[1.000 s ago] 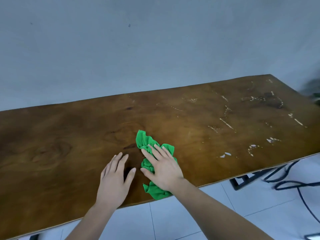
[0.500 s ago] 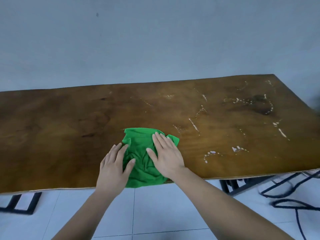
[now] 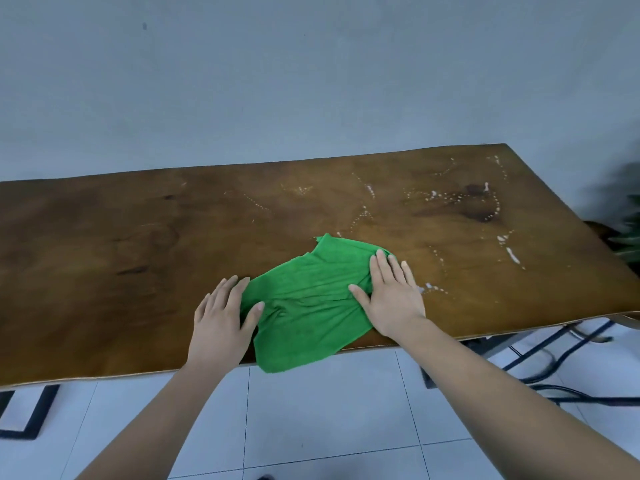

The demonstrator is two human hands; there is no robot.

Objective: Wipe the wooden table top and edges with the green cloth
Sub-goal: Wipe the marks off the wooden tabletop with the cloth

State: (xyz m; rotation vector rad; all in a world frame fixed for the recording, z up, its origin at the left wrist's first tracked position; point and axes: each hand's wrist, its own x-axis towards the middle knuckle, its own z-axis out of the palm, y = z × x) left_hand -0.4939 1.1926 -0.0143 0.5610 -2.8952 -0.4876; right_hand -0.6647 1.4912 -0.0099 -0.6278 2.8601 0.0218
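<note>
The green cloth (image 3: 311, 306) lies spread on the brown wooden table (image 3: 104, 254) near its front edge, and one corner hangs over that edge. My left hand (image 3: 221, 317) presses flat on the cloth's left side, thumb on the fabric and fingers partly on the wood. My right hand (image 3: 391, 299) lies flat on the cloth's right side with its fingers stretched forward. White spots and streaks (image 3: 509, 251) mark the right half of the table top, beyond and beside my right hand.
A grey wall stands right behind the table. A green plant (image 3: 627, 237) sits off the right end. Black cables (image 3: 554, 362) and black metal frames (image 3: 31, 417) lie on the white tiled floor under the front edge.
The cloth went from a bunched wad to a wide flat sheet. My left hand came onto it, and my right hand slid to the right along the table, stretching it out.
</note>
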